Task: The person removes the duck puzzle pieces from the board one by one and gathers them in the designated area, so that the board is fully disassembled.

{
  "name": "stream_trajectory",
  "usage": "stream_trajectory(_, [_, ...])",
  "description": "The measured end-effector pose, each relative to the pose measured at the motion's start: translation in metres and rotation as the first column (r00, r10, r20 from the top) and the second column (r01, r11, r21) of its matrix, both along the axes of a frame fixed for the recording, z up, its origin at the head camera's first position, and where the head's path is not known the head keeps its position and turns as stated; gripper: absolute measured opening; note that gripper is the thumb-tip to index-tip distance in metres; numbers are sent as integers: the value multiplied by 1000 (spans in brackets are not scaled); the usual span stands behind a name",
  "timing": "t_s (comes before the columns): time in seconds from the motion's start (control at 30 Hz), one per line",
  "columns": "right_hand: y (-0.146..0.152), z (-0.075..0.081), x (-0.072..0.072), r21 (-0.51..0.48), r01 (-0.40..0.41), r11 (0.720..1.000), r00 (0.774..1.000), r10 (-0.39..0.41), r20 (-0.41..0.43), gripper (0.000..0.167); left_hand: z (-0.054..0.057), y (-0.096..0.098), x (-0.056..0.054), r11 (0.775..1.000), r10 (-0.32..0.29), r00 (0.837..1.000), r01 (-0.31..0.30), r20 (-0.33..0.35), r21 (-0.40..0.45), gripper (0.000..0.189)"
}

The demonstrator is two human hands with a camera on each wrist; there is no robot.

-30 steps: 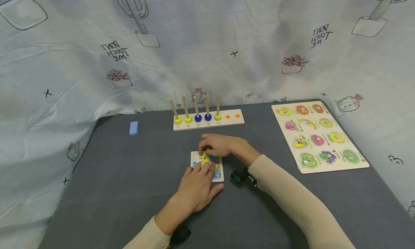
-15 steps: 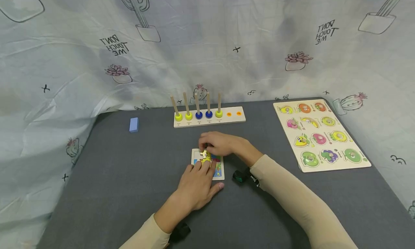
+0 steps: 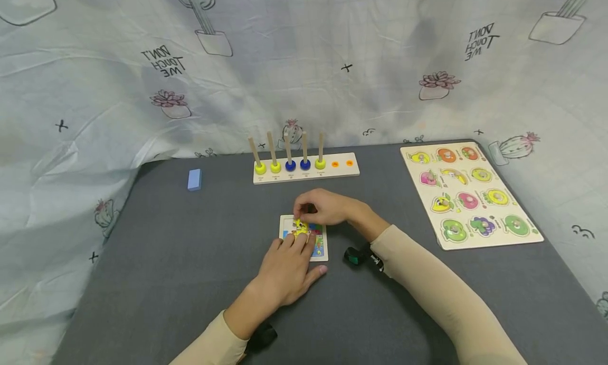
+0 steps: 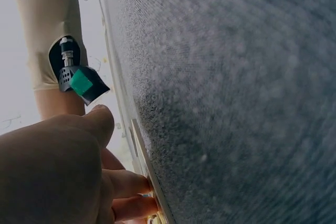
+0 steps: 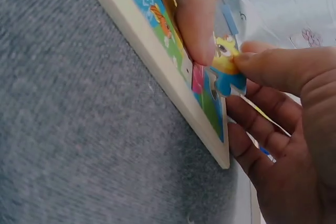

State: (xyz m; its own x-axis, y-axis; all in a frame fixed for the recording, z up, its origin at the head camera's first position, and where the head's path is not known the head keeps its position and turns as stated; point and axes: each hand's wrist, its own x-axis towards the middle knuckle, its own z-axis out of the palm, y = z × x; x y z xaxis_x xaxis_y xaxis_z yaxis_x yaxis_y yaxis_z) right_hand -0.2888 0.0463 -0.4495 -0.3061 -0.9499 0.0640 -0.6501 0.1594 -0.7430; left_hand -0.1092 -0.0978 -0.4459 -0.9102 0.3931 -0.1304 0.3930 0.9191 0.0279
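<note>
Right grip pinches 1 yellow-blue puzzle piece over far side of puzzle board; left grip unclenched, resting on board; flipped "DON'T TOUCH ME" x2 on backdrop; 5 pegs, 3 yellow rings, 2 blue rings

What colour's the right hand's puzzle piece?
Puzzle piece: mainly yellow and blue, best in right wrist view.

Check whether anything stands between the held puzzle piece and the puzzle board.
Nothing visible stands between the puzzle piece, pinched by the right hand, and the puzzle board. The left hand rests on it, close beside the piece; the exact fit is unclear.
</note>
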Motion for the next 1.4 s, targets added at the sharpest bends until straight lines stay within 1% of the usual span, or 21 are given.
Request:
stream_trajectory(0.1, [5, -2, -1, -18, 34, 999, 995, -32, 89, 10, -1, 0, -1, 1000, -3, 1000, 3, 0, 6, 77])
stream_trajectory(0.23, [12, -2, -3, -61, 98, 993, 975, -84, 208, 10, -1, -1, -1, 1000, -1, 1000, 1, 0, 10, 78])
stream_trajectory(0.3, [16, 0, -3, -81, 127, 989, 965, -104, 241, 10, 0, -1, -1, 1000, 0, 1000, 0, -1, 13, 78])
stream_trajectory(0.4, [23, 3, -5, -112, 155, 981, 957, -121, 265, 10, 1, -4, -1, 1000, 0, 1000, 1, -9, 18, 77])
stream_trajectory(0.57, [31, 14, -5, -148, 163, 975, 954, -117, 277, 13, 0, -10, 0, 1000, 3, 999, -2, -33, 23, 75])
stream_trajectory(0.73, [47, 30, -6, -156, 152, 976, 963, -111, 246, 17, -1, -8, -1, 999, -12, 999, 13, -37, 37, 74])
stream_trajectory(0.87, [64, 43, -7, -131, 180, 975, 967, -150, 208, 18, -2, -5, -3, 999, -24, 999, 26, -46, 44, 73])
stream_trajectory(1.07, [90, 58, -9, -102, 235, 967, 957, -212, 196, 15, -1, -5, -2, 998, -21, 999, 23, -38, 61, 74])
stream_trajectory(1.23, [112, 61, -12, -67, 274, 960, 950, -259, 174, 14, -1, -5, -2, 998, -27, 999, 29, -35, 60, 74])
stream_trajectory(1.4, [126, 53, -16, -22, 279, 960, 948, -272, 167, 15, -1, -4, -1, 998, -28, 998, 30, -47, 46, 74])
